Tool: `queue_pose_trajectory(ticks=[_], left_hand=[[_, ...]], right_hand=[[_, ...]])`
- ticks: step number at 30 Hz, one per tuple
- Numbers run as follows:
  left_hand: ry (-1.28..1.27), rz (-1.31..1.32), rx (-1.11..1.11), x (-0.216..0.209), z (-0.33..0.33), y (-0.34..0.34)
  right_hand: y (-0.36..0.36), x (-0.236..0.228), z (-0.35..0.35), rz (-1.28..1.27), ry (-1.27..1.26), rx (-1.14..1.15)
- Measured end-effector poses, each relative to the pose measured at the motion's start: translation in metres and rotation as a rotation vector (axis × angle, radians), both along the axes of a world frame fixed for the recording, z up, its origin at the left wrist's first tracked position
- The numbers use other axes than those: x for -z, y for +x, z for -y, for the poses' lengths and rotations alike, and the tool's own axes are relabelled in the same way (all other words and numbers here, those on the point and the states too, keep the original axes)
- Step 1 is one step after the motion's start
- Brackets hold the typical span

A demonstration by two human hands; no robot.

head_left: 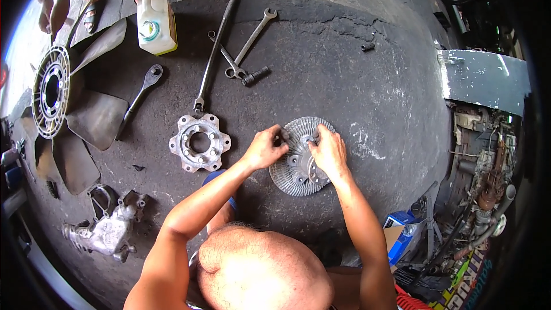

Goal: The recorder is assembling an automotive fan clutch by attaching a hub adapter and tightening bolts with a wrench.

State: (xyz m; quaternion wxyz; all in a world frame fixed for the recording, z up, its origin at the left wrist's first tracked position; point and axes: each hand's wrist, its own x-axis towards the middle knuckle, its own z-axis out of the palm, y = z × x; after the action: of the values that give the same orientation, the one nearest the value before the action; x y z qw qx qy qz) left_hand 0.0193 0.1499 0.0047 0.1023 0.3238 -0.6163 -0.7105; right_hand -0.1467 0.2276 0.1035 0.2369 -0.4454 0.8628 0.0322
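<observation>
The ribbed metal disc [282,178] rested on the dark floor [321,80], well apart from the floor's cracked far edge and to the right of a six-lobed metal flange [184,144]. The left hand [268,148], fingers curled, was positioned at the disc's far-left rim; the right hand [329,152] had its fingertips near the raised hub [315,172]. Whether either hand grasped a part could not be determined.

Bare left hand [265,149] and right hand [330,152] mid-frame, slim uncovered forearms [215,193] below, blue footwear [214,177] lower centre-left.
</observation>
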Motion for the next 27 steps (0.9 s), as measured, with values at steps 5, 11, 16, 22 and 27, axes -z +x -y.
queue_pose_trajectory(ticks=[5,11,16,22,27], left_hand=[[-0.389,-0.046,0.049,-0.005,-0.014,-0.025],[-0.512,0.061,0.109,-0.014,-0.017,-0.041],[-0.512,0.056,0.147,-0.011,-0.014,-0.041],[-0.493,-0.015,0.18,-0.004,-0.008,-0.037],[-0.475,-0.028,0.167,-0.005,-0.009,-0.035]], right_hand=[[-0.004,0.011,-0.012,0.156,-0.297,0.026],[-0.01,0.008,-0.012,0.203,-0.176,0.088],[0.001,-0.012,0.004,0.021,-0.003,0.015],[0.002,-0.012,0.007,0.001,0.082,0.022],[0.002,-0.005,0.0,-0.117,-0.029,-0.059]])
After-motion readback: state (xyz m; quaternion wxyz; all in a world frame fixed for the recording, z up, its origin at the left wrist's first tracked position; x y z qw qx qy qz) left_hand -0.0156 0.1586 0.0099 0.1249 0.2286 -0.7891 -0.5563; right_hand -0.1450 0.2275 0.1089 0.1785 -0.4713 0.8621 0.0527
